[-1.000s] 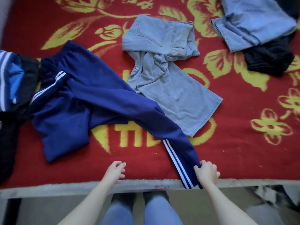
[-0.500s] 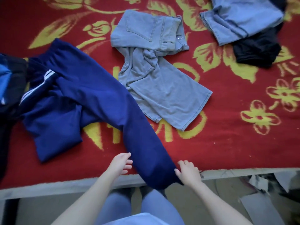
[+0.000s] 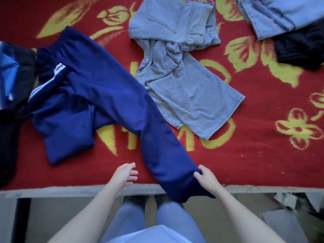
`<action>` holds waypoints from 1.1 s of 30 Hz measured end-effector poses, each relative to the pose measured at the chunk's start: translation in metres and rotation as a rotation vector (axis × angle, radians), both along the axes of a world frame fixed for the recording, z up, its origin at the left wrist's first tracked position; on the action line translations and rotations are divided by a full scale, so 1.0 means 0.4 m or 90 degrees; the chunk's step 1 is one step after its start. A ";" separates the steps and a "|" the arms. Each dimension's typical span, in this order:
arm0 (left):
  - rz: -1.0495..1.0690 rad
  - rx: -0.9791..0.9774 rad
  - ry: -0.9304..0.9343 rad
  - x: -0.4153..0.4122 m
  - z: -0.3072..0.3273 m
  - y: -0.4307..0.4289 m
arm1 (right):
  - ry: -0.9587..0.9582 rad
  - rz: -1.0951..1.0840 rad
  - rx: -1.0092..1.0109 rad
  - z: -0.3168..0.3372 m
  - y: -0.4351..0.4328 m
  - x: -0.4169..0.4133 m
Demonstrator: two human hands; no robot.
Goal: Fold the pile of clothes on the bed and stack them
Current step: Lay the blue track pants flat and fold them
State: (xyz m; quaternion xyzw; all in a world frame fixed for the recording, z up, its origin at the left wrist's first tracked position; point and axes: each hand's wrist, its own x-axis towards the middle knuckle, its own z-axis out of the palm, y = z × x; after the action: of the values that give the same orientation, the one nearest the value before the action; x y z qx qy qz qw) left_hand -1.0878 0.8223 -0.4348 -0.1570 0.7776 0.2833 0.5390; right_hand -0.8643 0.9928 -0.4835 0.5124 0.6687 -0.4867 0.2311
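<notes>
Pinches the leg end of the navy-blue white-striped track trousers [image 3: 105, 95] in the right hand [image 3: 207, 179]; left hand [image 3: 124, 174] slack-fingered, empty, just beside. Might drag the touching pale-grey denim jeans [image 3: 189, 95] askew.

Both bare forearms reach forward. Left hand [image 3: 124, 174] hovers, fingers loosely spread, holding nothing. Right hand [image 3: 206, 178], near right, pinches navy trouser leg [image 3: 164, 155].

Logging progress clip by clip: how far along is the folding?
Apparently done: folded denim stacked on a dark garment, top right. In hand: the right hand pinches a leg of the navy track pants; the left hand hovers open. Left: those, the crumpled grey jeans, the far-left pile.
</notes>
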 end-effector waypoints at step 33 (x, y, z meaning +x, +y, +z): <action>0.238 -0.121 0.341 -0.322 -0.087 -0.316 | 0.145 0.454 0.409 -0.011 -0.173 -0.552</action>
State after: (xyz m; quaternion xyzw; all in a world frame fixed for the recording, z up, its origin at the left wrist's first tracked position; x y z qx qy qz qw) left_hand -1.2166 0.6958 -0.4696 -0.2666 0.8721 0.3347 0.2375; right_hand -1.0850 0.9234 -0.4880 0.2407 0.9397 -0.1991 0.1390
